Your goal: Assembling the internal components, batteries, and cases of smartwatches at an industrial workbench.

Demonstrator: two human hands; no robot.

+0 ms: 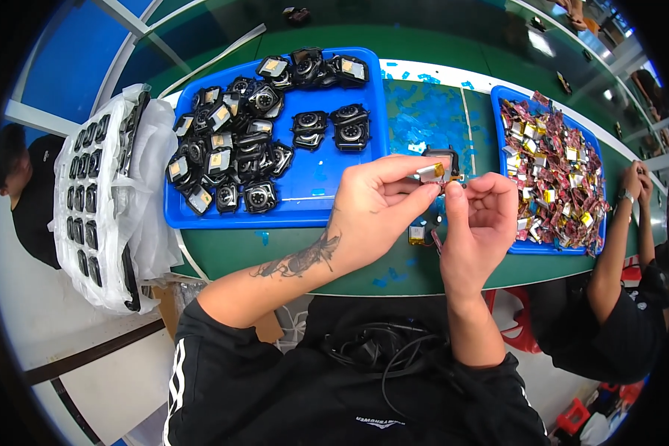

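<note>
My left hand (379, 204) pinches a small silver battery (429, 173) with a yellow-taped end between thumb and fingers. Close against that end, my right hand (482, 223) has its thumb and forefinger together; what they grip is too small to make out. Just beyond my fingertips a black smartwatch case (440, 156) sits on the green table, partly hidden by my left hand. Another small silver battery (417, 235) with yellow and red parts lies below my hands, near a thin dark pinkish piece (436, 239).
To the left, a blue tray (327, 178) holds many black smartwatch bodies. A blue tray (546, 249) at the right is heaped with batteries and reddish strips. Blue film scraps (416, 119) litter the table. Wrapped trays (89, 193) stack far left; a co-worker's arm (609, 238) is at right.
</note>
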